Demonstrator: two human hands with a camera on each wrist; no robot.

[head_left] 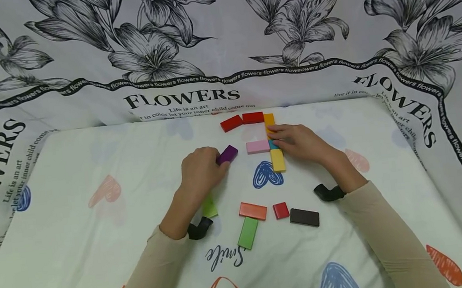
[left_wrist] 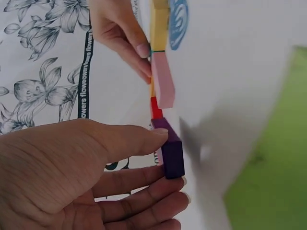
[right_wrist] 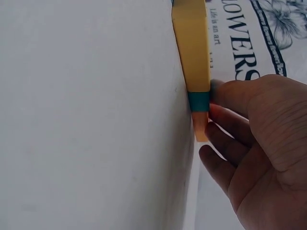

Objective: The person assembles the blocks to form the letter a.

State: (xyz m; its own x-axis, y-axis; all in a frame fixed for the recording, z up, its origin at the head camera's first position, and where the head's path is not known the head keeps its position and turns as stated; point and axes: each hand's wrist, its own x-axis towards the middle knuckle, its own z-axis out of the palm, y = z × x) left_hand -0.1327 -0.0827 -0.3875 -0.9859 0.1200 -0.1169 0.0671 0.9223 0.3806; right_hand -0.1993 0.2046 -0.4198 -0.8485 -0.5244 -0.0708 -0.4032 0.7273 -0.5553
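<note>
My left hand (head_left: 202, 168) pinches a purple block (head_left: 227, 155) between thumb and fingers; the left wrist view shows the thumb on one face of the purple block (left_wrist: 173, 158). To the right, fingertips of my right hand (head_left: 300, 141) touch an orange-yellow block (head_left: 269, 120) and a small teal block (head_left: 273, 144). These two line up with a yellow block (head_left: 278, 160) in a column. A pink block (head_left: 257, 147) extends left from the teal one. Two red blocks (head_left: 252, 118) (head_left: 231, 124) run left from the column's far end.
Nearer me lie an orange-red block (head_left: 252, 210), a green block (head_left: 247, 233), a small red block (head_left: 281, 210) and a black block (head_left: 304, 217). A lime-green block (head_left: 209, 207) is partly hidden by my left forearm. A flower-print cloth (head_left: 293, 88) borders the work surface.
</note>
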